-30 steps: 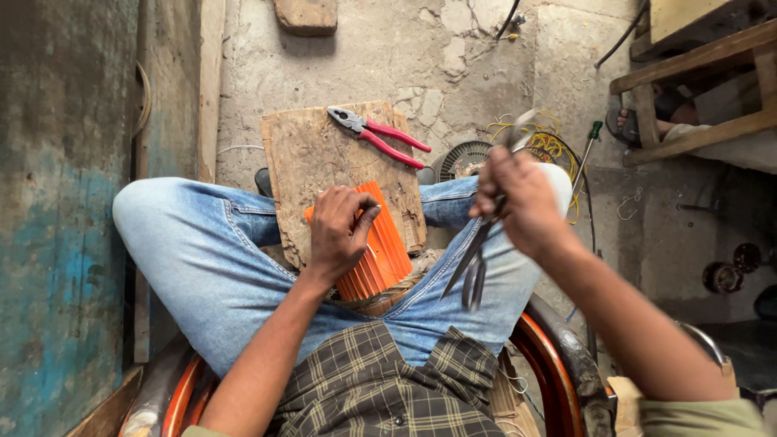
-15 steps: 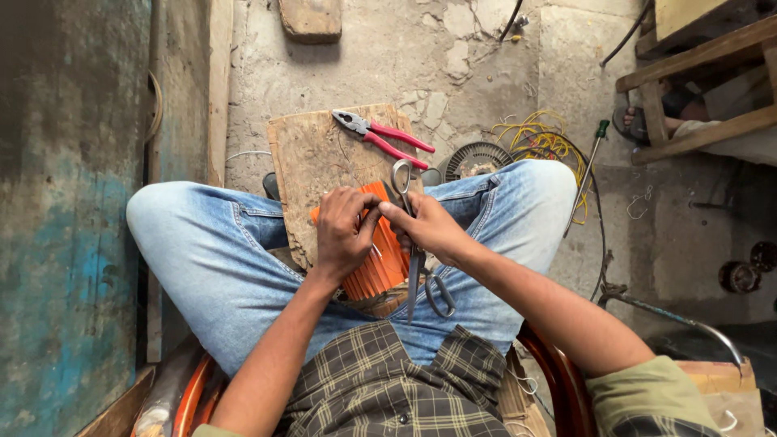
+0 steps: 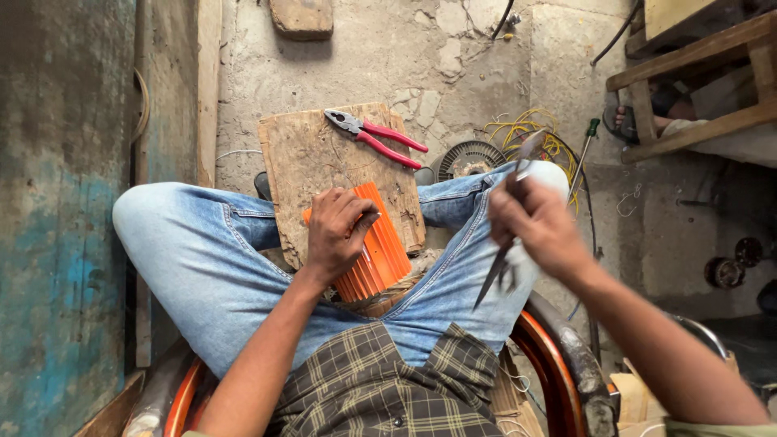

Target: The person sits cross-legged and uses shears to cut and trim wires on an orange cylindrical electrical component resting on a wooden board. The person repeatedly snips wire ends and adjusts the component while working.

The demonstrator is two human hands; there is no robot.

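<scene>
Orange ribbed block (image 3: 374, 255) sits tilted on the lap, its upper end resting on the worn wooden board (image 3: 324, 166) that lies across the knees — and the left hand (image 3: 336, 231) is pressed flat over its upper left part, fingers curled down on the ridges, a loose covering grip rather than a clench. Off to the right, the right hand (image 3: 538, 226) is raised clear of the block, fist closed around a pair of scissors (image 3: 506, 243); the dark blades point down and left, blurred, so how far they gape is hard to tell. Up on the far end of the board lie red-handled pliers (image 3: 376, 136), jaws toward the left, untouched. Beyond the right knee there is a round grey fan grille (image 3: 469, 158) on the concrete floor (image 3: 421, 57), a tangle of yellow wire (image 3: 534, 133) just beside it, and a green-handled screwdriver (image 3: 584, 154) leaning nearby. Blue jeans, plaid shirt, an orange chair rim (image 3: 550, 364) curving below.
</scene>
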